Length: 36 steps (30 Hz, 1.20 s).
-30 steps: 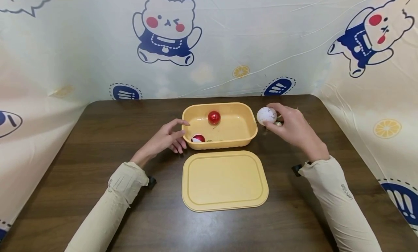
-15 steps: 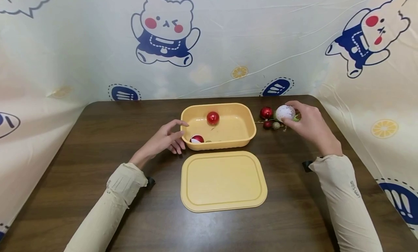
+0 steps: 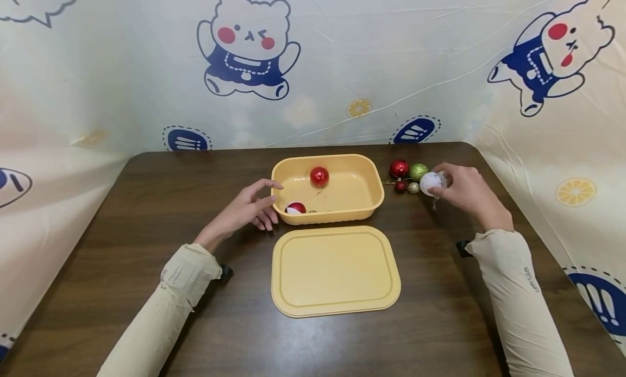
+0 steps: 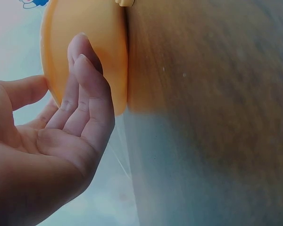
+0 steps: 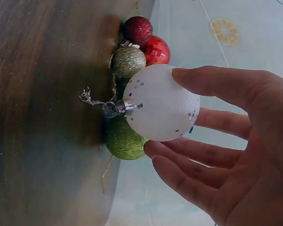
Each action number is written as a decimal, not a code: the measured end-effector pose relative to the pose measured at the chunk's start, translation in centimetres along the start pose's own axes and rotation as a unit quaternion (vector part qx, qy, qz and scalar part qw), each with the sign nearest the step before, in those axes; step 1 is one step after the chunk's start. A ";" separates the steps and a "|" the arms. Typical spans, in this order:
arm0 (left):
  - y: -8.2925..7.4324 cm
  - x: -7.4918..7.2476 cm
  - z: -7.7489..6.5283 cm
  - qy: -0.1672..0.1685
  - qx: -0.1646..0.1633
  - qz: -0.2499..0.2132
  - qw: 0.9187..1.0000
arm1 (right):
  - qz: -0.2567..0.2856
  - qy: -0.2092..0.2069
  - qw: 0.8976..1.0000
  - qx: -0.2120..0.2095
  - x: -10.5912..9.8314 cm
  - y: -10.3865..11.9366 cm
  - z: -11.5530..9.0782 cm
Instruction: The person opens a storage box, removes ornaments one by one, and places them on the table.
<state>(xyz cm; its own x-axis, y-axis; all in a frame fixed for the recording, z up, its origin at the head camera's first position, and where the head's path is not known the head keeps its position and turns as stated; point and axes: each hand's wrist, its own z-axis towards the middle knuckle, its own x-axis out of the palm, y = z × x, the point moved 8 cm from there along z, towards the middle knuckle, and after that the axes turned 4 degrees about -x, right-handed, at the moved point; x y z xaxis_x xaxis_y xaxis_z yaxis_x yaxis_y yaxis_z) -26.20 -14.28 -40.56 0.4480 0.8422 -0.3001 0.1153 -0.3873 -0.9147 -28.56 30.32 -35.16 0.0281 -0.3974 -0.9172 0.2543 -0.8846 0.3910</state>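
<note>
My right hand [image 3: 467, 189] holds a white Christmas bauble [image 3: 432, 183] between thumb and fingers. Silver flecks dot the bauble, and in the right wrist view its cap and hanging string point toward the table. Beside it sit a green bauble [image 3: 418, 172], a red bauble [image 3: 399, 169], a small dark red one [image 3: 401, 187] and a small gold one [image 3: 413, 188]. My left hand [image 3: 248, 206] rests at the left end of a yellow box [image 3: 337, 218], fingers loosely bent and touching its rim. Inside the box lie a shiny red bauble [image 3: 319, 176] and a red-and-white bauble [image 3: 295, 207].
A yellow lid [image 3: 336, 271] lies flat on the dark wooden table [image 3: 195, 317], just in front of the box. Cloth [image 3: 332, 67] printed with cartoon bears hangs behind the table and at both sides.
My right hand has carried the white bauble to the right, away from the box, and lowered it beside the green one. The other baubles there have come into view. My left hand stays put.
</note>
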 end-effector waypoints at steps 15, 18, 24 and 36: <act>-0.1 0.0 0.0 -0.002 0.006 0.001 1.000 | -0.018 0.015 1.000 0.009 1.1 -1.1 0.4; -0.1 0.0 0.0 -0.001 0.006 0.000 1.000 | -0.018 0.022 1.000 0.011 1.1 -1.2 0.4; -0.1 0.0 0.0 0.000 0.008 -0.002 1.000 | -0.015 0.028 0.999 0.015 0.8 -1.0 0.3; -0.1 0.0 0.0 0.002 0.015 0.005 1.000 | -0.018 0.034 0.999 0.018 0.1 -0.2 -0.2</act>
<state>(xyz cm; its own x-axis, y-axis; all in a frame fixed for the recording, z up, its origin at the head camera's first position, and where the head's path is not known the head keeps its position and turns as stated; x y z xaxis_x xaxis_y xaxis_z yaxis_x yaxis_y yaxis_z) -26.18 -14.22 -40.48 0.4532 0.8367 -0.3076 0.0836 -0.3835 -0.9198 -28.47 30.54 -35.35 0.0860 -0.3485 -0.9334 0.2210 -0.9068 0.3589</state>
